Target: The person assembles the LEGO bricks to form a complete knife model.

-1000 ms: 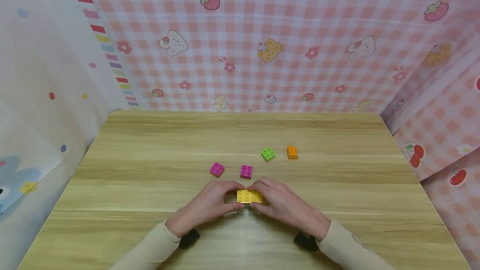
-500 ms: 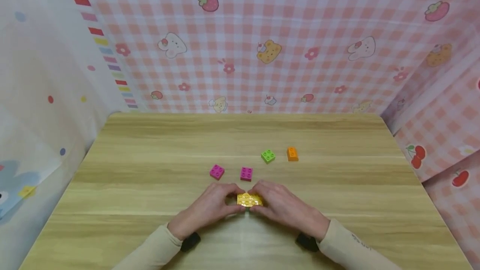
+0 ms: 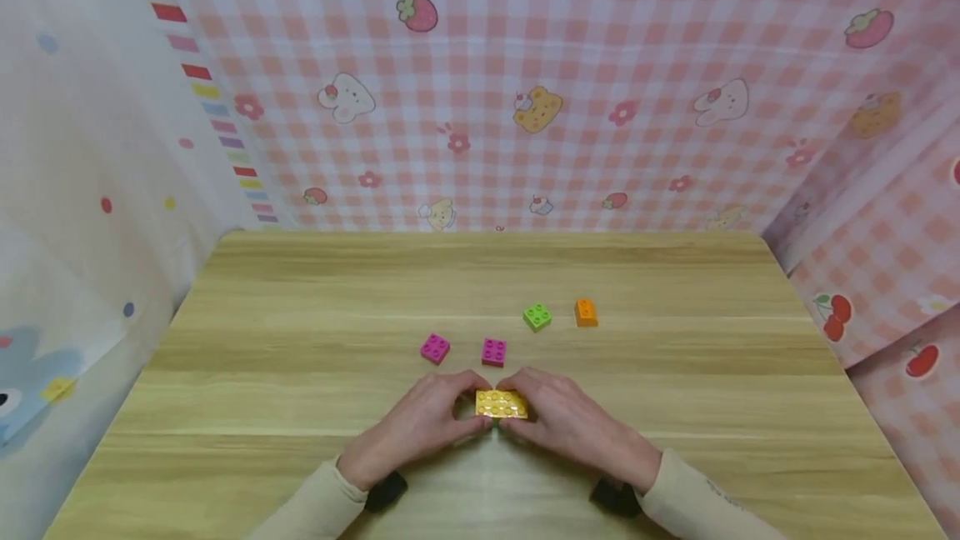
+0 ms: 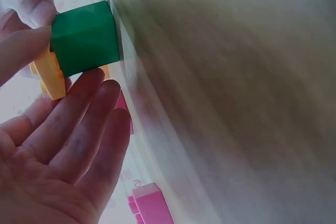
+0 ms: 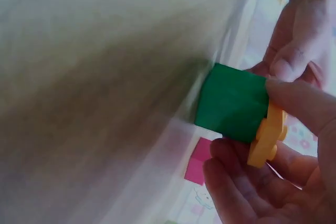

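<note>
A yellow building brick (image 3: pixel 501 404), two studs wide and longer than the block under it, sits on a green block (image 4: pixel 85 38). In the head view the yellow brick hides nearly all of the green one. My left hand (image 3: pixel 422 417) pinches the yellow brick's left part between thumb and fingers. From the other side, my right hand (image 3: pixel 572 422) pinches it at the right part. The two hands meet at the middle of the brick. In the right wrist view the green block (image 5: pixel 231 102) stands close over the table, with the yellow brick (image 5: pixel 266 136) overhanging it.
Beyond the hands lie two magenta bricks, one at the left (image 3: pixel 435 348) and one straight ahead (image 3: pixel 493 352). Farther back are a lime green brick (image 3: pixel 537 317) and an orange brick (image 3: pixel 586 312) with a sloped side. The wooden table (image 3: pixel 300 290) ends at a checked cloth (image 3: pixel 480 148).
Both hands keep their grip on the yellow brick at nearly the same spot. The whole scene sits slightly lower in the head view, and the loose bricks lie as before.
</note>
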A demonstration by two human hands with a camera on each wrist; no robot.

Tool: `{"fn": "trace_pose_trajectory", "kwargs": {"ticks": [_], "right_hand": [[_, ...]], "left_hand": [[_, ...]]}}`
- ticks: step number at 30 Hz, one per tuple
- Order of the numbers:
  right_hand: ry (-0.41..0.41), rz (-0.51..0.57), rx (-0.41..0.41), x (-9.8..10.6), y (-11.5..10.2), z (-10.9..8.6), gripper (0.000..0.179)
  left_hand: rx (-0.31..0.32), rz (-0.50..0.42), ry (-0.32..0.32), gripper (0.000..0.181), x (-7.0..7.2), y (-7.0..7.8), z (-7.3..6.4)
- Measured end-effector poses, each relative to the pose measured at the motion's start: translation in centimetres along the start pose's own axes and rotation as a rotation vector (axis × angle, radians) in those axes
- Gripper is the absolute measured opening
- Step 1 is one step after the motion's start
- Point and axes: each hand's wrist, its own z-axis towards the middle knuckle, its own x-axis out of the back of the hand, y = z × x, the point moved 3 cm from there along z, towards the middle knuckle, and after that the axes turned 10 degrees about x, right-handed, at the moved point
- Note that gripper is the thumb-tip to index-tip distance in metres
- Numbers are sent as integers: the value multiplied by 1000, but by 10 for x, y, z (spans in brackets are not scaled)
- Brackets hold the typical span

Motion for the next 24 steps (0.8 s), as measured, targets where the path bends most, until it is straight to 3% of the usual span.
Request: {"fn": "trace_pose_trajectory", "kwargs": {"ticks": [7, 18, 24], "right_hand": [[-5, 64, -105, 17, 7, -10, 48], [197, 2, -79, 43, 39, -18, 34], [232, -41, -20, 50, 54, -10, 36]], "left_hand": [[27, 44, -11, 30, -1, 4, -1], [8, 61, 15, 31, 0, 5, -2], [-6, 69, 19, 31, -1, 6, -1]]}}
